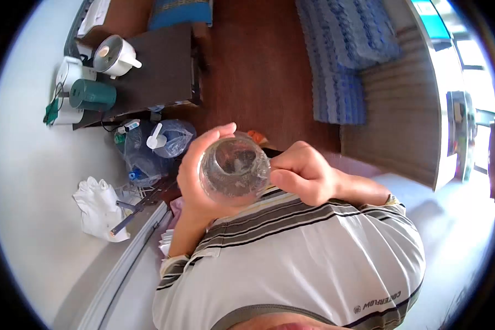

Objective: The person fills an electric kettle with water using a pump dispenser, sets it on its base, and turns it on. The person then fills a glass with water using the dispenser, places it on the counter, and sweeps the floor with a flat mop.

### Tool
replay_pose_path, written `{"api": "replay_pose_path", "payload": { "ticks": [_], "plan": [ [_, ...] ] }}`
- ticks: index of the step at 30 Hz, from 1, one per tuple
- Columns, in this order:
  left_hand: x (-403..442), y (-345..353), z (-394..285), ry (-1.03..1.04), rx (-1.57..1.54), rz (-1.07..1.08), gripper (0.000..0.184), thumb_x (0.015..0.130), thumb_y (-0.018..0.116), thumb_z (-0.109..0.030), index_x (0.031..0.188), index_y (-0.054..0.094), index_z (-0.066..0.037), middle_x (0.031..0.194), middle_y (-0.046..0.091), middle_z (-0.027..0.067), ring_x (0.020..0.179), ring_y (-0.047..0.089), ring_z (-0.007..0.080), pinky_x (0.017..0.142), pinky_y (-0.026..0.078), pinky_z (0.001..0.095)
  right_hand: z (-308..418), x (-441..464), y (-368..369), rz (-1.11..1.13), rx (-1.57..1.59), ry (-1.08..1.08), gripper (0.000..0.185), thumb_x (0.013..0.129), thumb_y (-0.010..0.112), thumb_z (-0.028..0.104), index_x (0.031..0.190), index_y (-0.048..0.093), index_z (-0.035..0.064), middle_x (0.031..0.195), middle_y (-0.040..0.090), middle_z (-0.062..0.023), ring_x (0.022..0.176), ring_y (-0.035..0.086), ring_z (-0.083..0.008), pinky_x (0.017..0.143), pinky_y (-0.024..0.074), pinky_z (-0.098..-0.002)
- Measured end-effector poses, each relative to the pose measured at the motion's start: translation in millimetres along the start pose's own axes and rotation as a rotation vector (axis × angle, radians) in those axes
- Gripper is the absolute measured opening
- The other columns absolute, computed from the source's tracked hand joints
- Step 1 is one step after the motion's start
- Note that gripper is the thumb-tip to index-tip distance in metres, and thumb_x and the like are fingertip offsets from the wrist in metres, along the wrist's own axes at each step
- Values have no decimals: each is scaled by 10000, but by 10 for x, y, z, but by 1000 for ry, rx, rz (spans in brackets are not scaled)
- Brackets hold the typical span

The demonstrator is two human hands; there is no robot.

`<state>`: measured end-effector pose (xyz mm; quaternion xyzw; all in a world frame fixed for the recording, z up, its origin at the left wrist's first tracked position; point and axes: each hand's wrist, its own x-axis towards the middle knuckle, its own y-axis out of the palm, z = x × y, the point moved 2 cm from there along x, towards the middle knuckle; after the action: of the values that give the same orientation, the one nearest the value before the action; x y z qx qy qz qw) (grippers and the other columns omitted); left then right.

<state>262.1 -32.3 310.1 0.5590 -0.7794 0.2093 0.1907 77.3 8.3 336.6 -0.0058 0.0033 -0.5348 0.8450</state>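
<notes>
A clear glass jug (235,184) is held in front of my chest, with its round mouth facing up toward me. Its wall is see-through and has whitish specks or droplets on it; whether liquid is inside I cannot tell. My left hand (191,175) is curved around the jug's left side, thumb and fingers spread along the glass. On the right side, my right hand (308,175) is closed in a fist around the handle, which the fingers mostly hide.
A dark table (157,66) at upper left carries a white pot (113,58) and a green canister (93,94). Below it stand large plastic-wrapped water bottles (173,140). A white bag (99,206) hangs on the wall. At right is a bed with a blue patterned cover (338,66).
</notes>
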Motion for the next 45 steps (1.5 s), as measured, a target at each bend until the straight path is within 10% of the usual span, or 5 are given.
{"api": "replay_pose_path", "payload": {
  "ticks": [21, 32, 36, 38, 45],
  "plan": [
    [822, 764, -1708, 99, -117, 348, 620, 807, 725, -145, 1309, 377, -38, 1172, 550, 223, 985, 622, 309, 794, 586, 401, 1359, -1226, 66, -482, -45, -534, 232, 856, 654, 80, 663, 564, -12, 556, 484, -51, 355, 451, -167, 329, 289, -304],
    [1519, 1608, -1714, 148, -189, 828, 783, 900, 660, -293, 1510, 169, -268, 1421, 370, 150, 1327, 427, 375, 962, 557, 477, 1658, -1740, -922, -641, -315, -606, 342, 906, 645, 199, 629, 565, 17, 565, 556, -60, 387, 481, -134, 361, 329, -276],
    [1654, 2090, -1649, 256, -199, 754, 803, 903, 658, -244, 1516, 141, -272, 1446, 351, 137, 1311, 448, 392, 920, 587, 450, 1767, -1885, -1360, -582, -421, -634, 276, 908, 565, 86, 653, 560, -19, 609, 570, -90, 441, 512, -150, 404, 400, -265],
    [1734, 2341, -1584, 286, -286, 732, 770, 914, 640, -237, 1512, 155, -259, 1454, 346, 125, 1306, 454, 396, 918, 586, 459, 1778, -1901, -1512, -726, -432, -759, 334, 865, 566, 47, 551, 470, -13, 444, 437, -39, 263, 288, -113, 289, 245, -281],
    [1974, 3060, -1581, 170, -490, 575, 505, 1013, 470, -319, 1455, 254, -204, 1426, 387, 202, 1239, 525, 397, 928, 578, 463, 1742, -2079, -2196, -664, -560, -733, 312, 883, 555, 71, 591, 506, -27, 496, 498, -64, 302, 373, -110, 304, 291, -270]
  ]
}}
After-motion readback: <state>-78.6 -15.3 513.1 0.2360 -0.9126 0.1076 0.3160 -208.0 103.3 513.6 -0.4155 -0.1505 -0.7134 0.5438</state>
